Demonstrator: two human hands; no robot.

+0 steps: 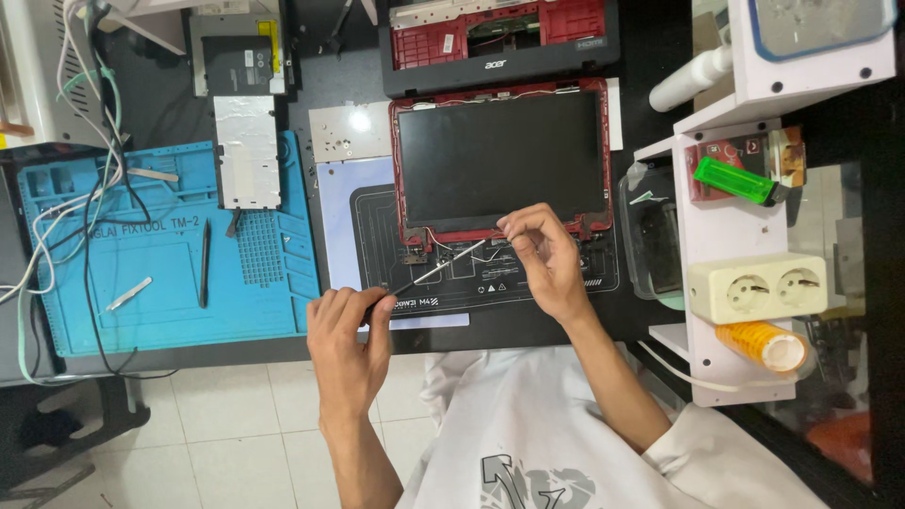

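Head view: red-framed laptop screen (501, 155), dark panel.

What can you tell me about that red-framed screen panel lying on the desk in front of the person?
The screen panel is a flat, dark, unlit rectangle in a red plastic frame, lying face up on a black work mat. Thin wires run along its edges, and two metal hinges sit at its lower corners. The right hand pinches something small at its lower edge, where the tip of the thin tool held by the left hand also points.
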